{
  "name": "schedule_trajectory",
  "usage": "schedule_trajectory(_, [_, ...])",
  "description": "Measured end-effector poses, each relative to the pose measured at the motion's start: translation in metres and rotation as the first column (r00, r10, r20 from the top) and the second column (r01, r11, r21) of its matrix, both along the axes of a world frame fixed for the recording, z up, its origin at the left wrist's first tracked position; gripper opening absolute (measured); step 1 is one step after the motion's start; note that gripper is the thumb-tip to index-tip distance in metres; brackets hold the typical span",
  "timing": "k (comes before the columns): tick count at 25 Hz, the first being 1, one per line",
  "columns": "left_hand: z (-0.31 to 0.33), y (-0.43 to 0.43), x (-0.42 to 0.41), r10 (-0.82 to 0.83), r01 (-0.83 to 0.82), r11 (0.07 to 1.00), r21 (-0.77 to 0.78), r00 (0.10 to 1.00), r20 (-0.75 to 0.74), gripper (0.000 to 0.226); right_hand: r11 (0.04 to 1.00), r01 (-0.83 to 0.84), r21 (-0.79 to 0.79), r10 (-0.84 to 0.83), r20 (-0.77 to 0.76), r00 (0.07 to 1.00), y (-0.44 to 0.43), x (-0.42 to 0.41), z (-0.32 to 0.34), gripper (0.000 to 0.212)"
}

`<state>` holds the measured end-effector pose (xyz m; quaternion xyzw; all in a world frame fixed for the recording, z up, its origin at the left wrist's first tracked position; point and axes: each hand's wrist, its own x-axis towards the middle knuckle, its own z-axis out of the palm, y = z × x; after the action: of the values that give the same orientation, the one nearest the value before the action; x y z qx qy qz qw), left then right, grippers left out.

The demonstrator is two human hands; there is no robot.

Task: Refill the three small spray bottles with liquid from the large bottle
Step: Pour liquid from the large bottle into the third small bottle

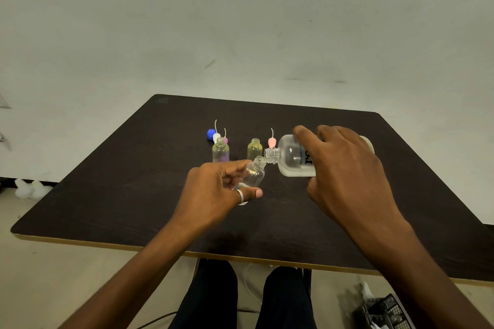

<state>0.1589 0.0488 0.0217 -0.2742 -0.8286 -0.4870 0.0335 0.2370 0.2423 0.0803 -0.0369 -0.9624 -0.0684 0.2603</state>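
One small bottle leans toward the large bottle.

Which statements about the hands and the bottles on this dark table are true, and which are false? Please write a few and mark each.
1. The right hand holds the large clear bottle with printed letters tipped over, mouth toward a small bottle. True.
2. The small clear bottle in the left hand has its cap on. False: its threaded neck is open.
3. A small yellow-tinted bottle and a small purplish-tinted bottle stand upright on the dark table. True.
4. The round blue cap lies near the right hand. False: it lies at the far left, behind the small purplish-tinted bottle.
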Motion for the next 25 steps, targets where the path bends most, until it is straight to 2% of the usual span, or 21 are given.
schedule_trajectory(25, [0.0028,-0.0006,0.0025,-0.018,0.019,1.000,0.020,1.000,-0.002,0.055,1.000,0.003,0.003,-0.003,-0.008,1.000,-0.0012,0.0012,0.0011,0.070])
